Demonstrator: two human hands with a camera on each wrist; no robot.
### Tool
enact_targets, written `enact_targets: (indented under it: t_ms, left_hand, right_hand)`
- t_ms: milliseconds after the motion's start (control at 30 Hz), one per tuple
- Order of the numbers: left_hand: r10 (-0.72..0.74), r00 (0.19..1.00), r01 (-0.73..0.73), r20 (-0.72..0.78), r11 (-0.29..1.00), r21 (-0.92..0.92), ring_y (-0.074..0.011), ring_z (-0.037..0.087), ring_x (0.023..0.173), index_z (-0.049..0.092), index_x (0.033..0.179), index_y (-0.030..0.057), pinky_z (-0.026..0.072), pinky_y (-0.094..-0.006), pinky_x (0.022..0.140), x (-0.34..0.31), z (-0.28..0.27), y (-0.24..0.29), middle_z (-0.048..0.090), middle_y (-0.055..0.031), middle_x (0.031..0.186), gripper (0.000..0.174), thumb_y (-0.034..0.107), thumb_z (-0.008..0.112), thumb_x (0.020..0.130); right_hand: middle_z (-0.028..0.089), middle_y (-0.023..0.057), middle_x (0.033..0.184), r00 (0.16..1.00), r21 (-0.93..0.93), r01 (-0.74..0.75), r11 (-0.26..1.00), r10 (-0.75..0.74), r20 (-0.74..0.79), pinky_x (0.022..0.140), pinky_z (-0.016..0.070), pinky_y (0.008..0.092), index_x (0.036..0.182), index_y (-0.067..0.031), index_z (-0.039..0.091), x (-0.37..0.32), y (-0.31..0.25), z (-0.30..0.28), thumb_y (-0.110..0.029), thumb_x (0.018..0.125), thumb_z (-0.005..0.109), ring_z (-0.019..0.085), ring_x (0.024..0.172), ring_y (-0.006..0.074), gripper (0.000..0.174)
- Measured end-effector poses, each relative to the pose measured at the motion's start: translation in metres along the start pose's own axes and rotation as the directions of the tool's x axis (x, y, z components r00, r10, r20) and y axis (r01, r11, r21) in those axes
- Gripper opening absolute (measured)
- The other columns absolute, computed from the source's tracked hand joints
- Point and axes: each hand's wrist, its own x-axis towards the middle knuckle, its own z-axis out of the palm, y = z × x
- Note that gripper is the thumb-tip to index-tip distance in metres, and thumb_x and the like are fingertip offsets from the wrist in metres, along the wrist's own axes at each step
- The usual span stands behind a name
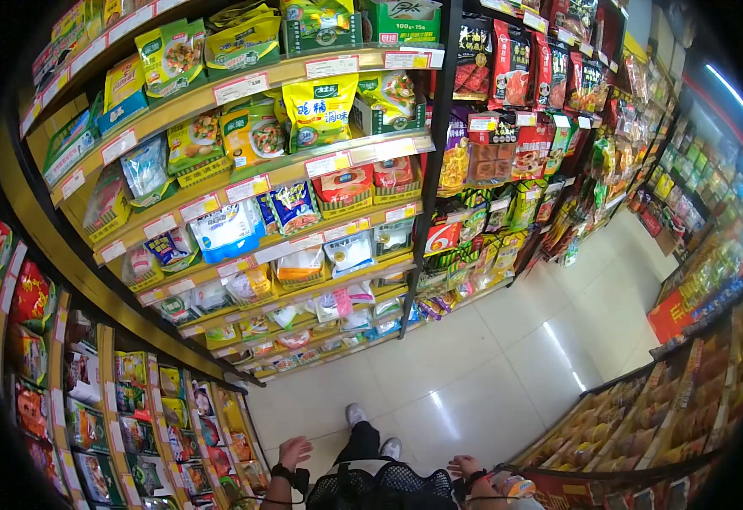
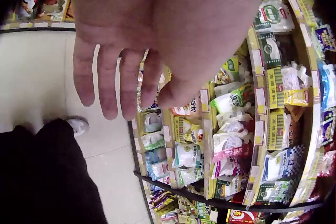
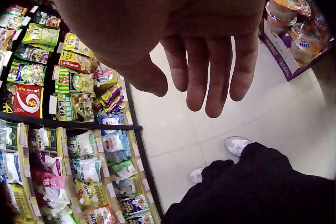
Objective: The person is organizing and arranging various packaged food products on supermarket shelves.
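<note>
My left hand (image 1: pixel 295 451) hangs low at my side in the head view, fingers extended and holding nothing. In the left wrist view its palm and straight fingers (image 2: pixel 108 85) overlap the packed shelves. On my other side, my right hand (image 1: pixel 465 466) is also free, its fingers (image 3: pixel 212 79) relaxed over the floor in the right wrist view. Ahead stands a tall shelf unit of seasoning bags, with a yellow bag (image 1: pixel 320 110) upright on an upper shelf and a white-and-blue bag (image 1: pixel 227 229) lower down. Both hands are apart from these goods.
A tiled floor (image 1: pixel 473 357) runs between the racks. Red and black pouches (image 1: pixel 511 64) hang at the right. Another rack of packets (image 1: pixel 82 425) stands at the left, and slanted bins (image 1: pixel 643 408) at the right. A box of tubs (image 3: pixel 294 45) sits on the floor.
</note>
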Motion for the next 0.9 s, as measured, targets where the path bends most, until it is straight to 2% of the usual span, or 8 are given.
enact_targets:
  t_ms: [433,633,700,733,767,833,867,900]
  left_hand:
    - [0.278,0.941,-0.294,0.192,0.954,0.056,-0.0172,0.065,0.092,0.059,0.115,0.0063,0.0530,-0.0334,0.077,0.128,0.148,0.175,0.066,-0.0058,0.099,0.026,0.020,0.059,0.092]
    - [0.698,0.624,-0.721,0.352,0.688,-0.084,-0.0181,0.056,0.115,0.048,0.130,-0.0016,0.0432,-0.0297,0.098,0.131,0.238,0.325,0.059,-0.0118,0.122,0.038,0.012,0.055,0.095]
    - [0.734,0.534,-0.777,0.420,0.622,-0.098,-0.0178,0.053,0.119,0.047,0.131,-0.0020,0.0410,-0.0297,0.101,0.081,0.269,0.394,0.058,-0.0125,0.126,0.039,0.012,0.055,0.095]
    - [0.748,0.498,-0.804,0.440,0.588,-0.090,-0.0176,0.052,0.119,0.047,0.131,-0.0022,0.0409,-0.0296,0.101,0.073,0.282,0.420,0.057,-0.0122,0.126,0.039,0.012,0.055,0.095]
    - [0.767,0.462,-0.814,0.445,0.566,-0.131,-0.0176,0.052,0.119,0.047,0.131,-0.0018,0.0408,-0.0294,0.101,0.063,0.294,0.444,0.057,-0.0125,0.127,0.040,0.014,0.055,0.095]
    - [0.829,0.367,-0.865,0.421,0.471,-0.174,-0.0176,0.053,0.119,0.048,0.131,-0.0015,0.0406,-0.0289,0.100,0.043,0.318,0.479,0.057,-0.0131,0.127,0.042,0.017,0.057,0.095]
    - [0.866,0.299,-0.904,0.401,0.391,-0.172,-0.0177,0.053,0.118,0.049,0.130,-0.0016,0.0405,-0.0286,0.100,0.037,0.326,0.493,0.057,-0.0136,0.127,0.042,0.019,0.057,0.094]
    - [0.867,0.299,-0.906,0.398,0.389,-0.167,-0.0177,0.053,0.118,0.049,0.130,-0.0016,0.0405,-0.0286,0.100,0.038,0.335,0.506,0.057,-0.0136,0.127,0.042,0.019,0.057,0.094]
  right_hand:
    - [0.069,0.0101,0.096,0.861,-0.232,0.508,0.830,-0.499,0.101,0.068,0.0546,0.0290,0.110,0.0004,0.063,0.047,-0.238,0.078,-0.019,0.091,0.059,0.068,0.084,0.0182,0.027]
    - [0.069,0.0123,0.085,0.309,-0.339,0.917,0.210,-0.911,0.272,0.075,0.0520,0.0303,0.109,0.0027,0.061,0.008,-0.434,0.159,-0.019,0.086,0.067,0.066,0.080,0.0176,0.032]
    - [0.067,0.0092,0.086,0.311,-0.187,0.946,0.263,-0.900,0.306,0.073,0.0513,0.0277,0.106,0.0026,0.061,-0.062,-0.500,0.189,-0.019,0.089,0.064,0.063,0.082,0.0123,0.028]
    - [0.067,0.0076,0.087,0.163,-0.158,0.980,0.118,-0.935,0.315,0.072,0.0510,0.0262,0.107,0.0013,0.061,-0.081,-0.528,0.203,-0.016,0.089,0.064,0.062,0.083,0.0104,0.025]
    - [0.066,0.0065,0.088,0.181,-0.130,0.980,0.148,-0.938,0.297,0.072,0.0508,0.0257,0.105,-0.0001,0.062,-0.117,-0.551,0.216,-0.013,0.088,0.063,0.062,0.082,0.0101,0.021]
    - [0.066,0.0088,0.092,-0.061,-0.166,0.980,-0.113,-0.955,0.291,0.074,0.0503,0.0278,0.104,0.0003,0.062,-0.135,-0.591,0.233,-0.008,0.085,0.062,0.063,0.081,0.0144,0.021]
    - [0.066,0.0117,0.094,-0.028,-0.116,0.991,-0.064,-0.958,0.285,0.075,0.0501,0.0297,0.106,0.0011,0.061,-0.151,-0.605,0.244,-0.007,0.084,0.062,0.064,0.084,0.0189,0.024]
    - [0.065,0.0148,0.098,-0.150,-0.161,0.968,-0.194,-0.957,0.250,0.077,0.0501,0.0319,0.108,0.0023,0.059,-0.159,-0.621,0.255,-0.007,0.082,0.064,0.064,0.087,0.0231,0.027]
